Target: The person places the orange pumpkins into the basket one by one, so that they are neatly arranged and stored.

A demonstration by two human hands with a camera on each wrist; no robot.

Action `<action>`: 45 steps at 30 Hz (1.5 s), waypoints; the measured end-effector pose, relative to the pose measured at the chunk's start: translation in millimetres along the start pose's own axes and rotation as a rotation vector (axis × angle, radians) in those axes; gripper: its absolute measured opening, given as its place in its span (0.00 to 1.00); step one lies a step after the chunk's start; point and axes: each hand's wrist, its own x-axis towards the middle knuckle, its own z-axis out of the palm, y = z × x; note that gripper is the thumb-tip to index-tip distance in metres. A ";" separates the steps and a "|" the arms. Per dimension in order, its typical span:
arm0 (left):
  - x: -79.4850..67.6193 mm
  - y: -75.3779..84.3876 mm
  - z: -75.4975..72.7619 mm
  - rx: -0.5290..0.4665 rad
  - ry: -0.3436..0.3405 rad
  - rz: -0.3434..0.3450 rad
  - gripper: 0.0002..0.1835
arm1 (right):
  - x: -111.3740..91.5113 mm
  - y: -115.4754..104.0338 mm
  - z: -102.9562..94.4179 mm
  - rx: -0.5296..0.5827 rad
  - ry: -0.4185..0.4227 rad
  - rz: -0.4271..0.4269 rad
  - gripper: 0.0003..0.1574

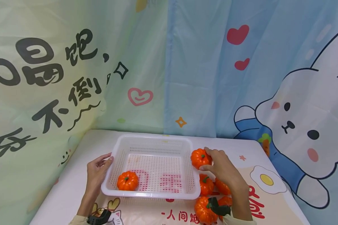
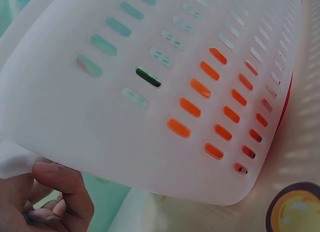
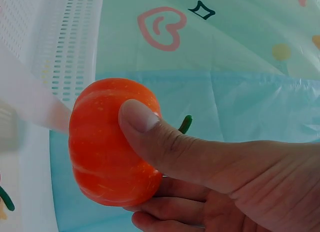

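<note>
A white perforated plastic basket (image 1: 155, 196) rests on the table, with one small orange toy pumpkin (image 1: 127, 181) in its near left corner. At its left side my left hand (image 1: 98, 172) grips the rim; in the left wrist view, curled fingers (image 2: 62, 192) meet the basket's edge (image 2: 115, 157). My right hand (image 1: 223, 167) holds another toy pumpkin (image 1: 200, 158) beside the basket's right rim. Up close in the right wrist view, the thumb (image 3: 142, 119) lies across this pumpkin (image 3: 107, 147), fingers beneath, green stem toward the palm.
Several more toy pumpkins (image 1: 205, 210) sit together to the right of the basket, partly hidden by my right forearm. A printed cloth (image 1: 146, 212) covers the table (image 1: 101, 140). A printed curtain (image 1: 191, 68) hangs behind and at the left.
</note>
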 end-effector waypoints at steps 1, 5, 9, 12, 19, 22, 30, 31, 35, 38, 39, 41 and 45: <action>0.3 -0.2 0.1 0.001 -0.001 0.002 0.27 | -0.1 -0.9 0.4 0.000 0.000 -0.001 0.53; 0.9 -1.3 0.4 0.000 -0.003 0.005 0.28 | 0.3 -2.9 1.8 0.013 -0.010 0.003 0.53; 1.5 -2.5 0.6 -0.007 -0.003 0.005 0.27 | 0.4 -3.2 3.3 0.024 -0.014 0.007 0.53; 1.8 -2.7 0.5 -0.009 0.000 0.010 0.27 | 0.8 -3.2 4.4 0.021 -0.010 -0.001 0.53; 1.3 -2.2 0.5 -0.020 0.005 0.015 0.27 | 1.4 -6.6 5.9 0.014 0.003 -0.022 0.52; 1.0 -2.0 0.7 -0.020 0.005 0.013 0.27 | 2.5 -8.3 7.3 0.020 0.005 -0.027 0.52; 1.3 -1.6 0.4 -0.014 0.004 0.011 0.27 | 5.4 -13.9 11.8 0.028 0.008 -0.047 0.51; 1.3 -1.7 0.3 -0.012 0.003 0.010 0.27 | 5.7 -14.8 12.4 0.030 0.005 -0.046 0.52; 1.8 -2.4 -0.4 0.001 -0.005 0.006 0.29 | 7.4 -18.6 14.0 0.023 0.004 -0.051 0.52; 2.1 -2.9 -0.4 0.002 -0.011 0.004 0.30 | 8.9 -20.9 15.0 0.017 0.008 -0.063 0.51; 1.9 -2.7 -0.3 0.001 -0.010 0.003 0.30 | 9.4 -21.4 15.6 0.013 0.007 -0.074 0.51; 1.4 -2.4 0.0 -0.001 -0.008 0.003 0.29 | 10.5 -22.1 16.8 0.012 0.008 -0.083 0.51; 0.3 -1.2 0.2 -0.006 -0.001 0.008 0.27 | 11.3 -23.9 18.9 0.012 0.007 -0.091 0.51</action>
